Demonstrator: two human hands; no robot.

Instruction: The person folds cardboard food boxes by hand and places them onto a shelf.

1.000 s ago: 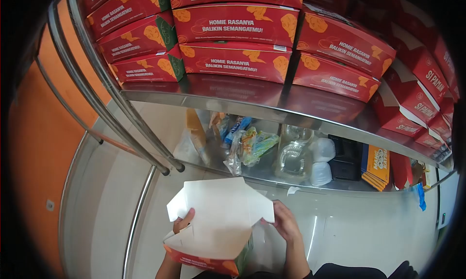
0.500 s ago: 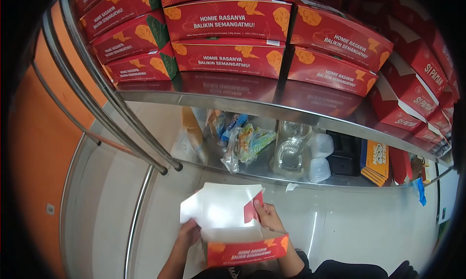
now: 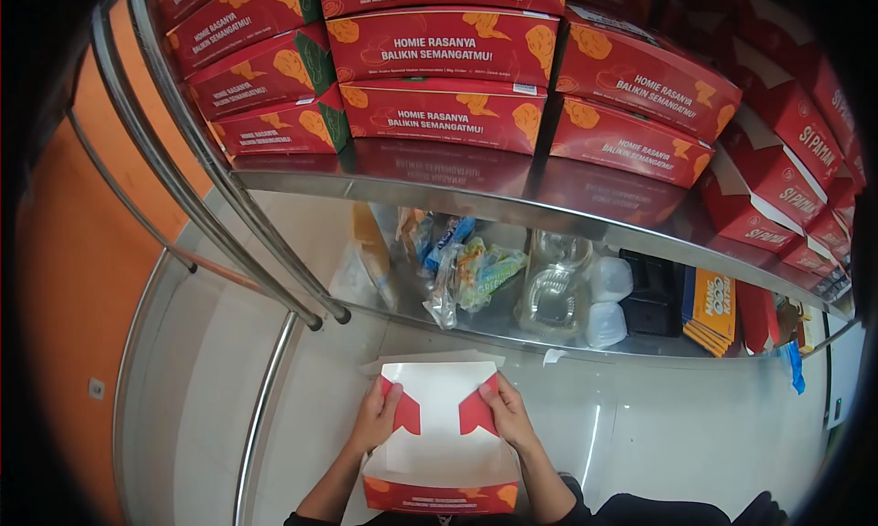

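A red and white cardboard food box [image 3: 441,455] is held low in front of my body, its white inside facing up. My left hand [image 3: 375,418] grips the box's left side, with the thumb on a red corner flap [image 3: 405,410] that lies folded inward. On the opposite side, my right hand [image 3: 508,413] pinches the edge, its thumb against a matching red flap [image 3: 476,411]. A white lid panel shows behind the far wall. Printed chicken pictures and lettering cover the near wall. Fingers under the cardboard are hidden.
Red printed boxes [image 3: 439,46] stand stacked on a steel shelf [image 3: 439,180] ahead. Below are plastic bags [image 3: 476,272], clear containers [image 3: 552,297], white foam boxes [image 3: 607,302], black trays [image 3: 647,297] and yellow cartons [image 3: 712,311]. Metal rails [image 3: 206,165] rise at the left.
My left hand has turned the left corner flap inward, so both red flaps now lie folded. The box has shifted slightly left and straightened. My right hand keeps its grip.
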